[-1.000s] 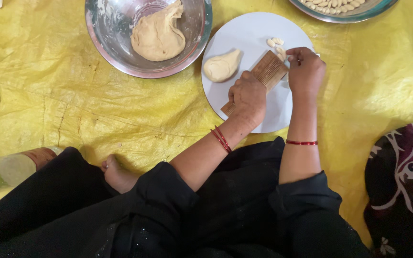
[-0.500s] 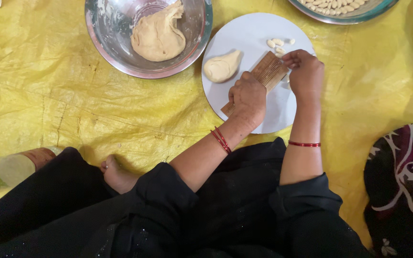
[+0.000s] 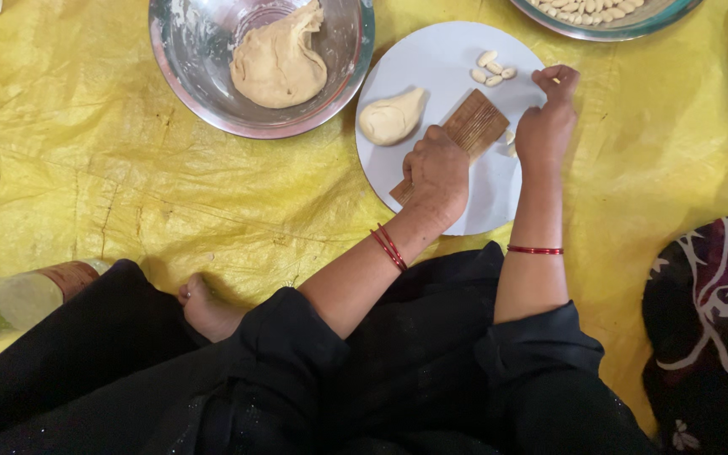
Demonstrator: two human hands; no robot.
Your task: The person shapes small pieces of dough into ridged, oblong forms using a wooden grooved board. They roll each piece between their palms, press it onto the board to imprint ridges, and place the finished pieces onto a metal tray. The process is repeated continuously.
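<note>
A: On the white plate [image 3: 431, 59], what did the hands work with?

B: A ribbed wooden board [image 3: 465, 135], tilted; the left hand [image 3: 437, 173] gripped its lower end, fingers curled shut.

A: And the right hand [image 3: 547, 122]?

B: Fingertips pinched, contents indistinct. A dough lump [image 3: 391, 118] and shaped pieces [image 3: 492, 69] lay beside; a steel bowl [image 3: 212, 101] stood near.

Left hand [image 3: 436, 171] on ridged wooden board [image 3: 465, 139], right hand [image 3: 547, 122] perhaps pinching dough.
</note>
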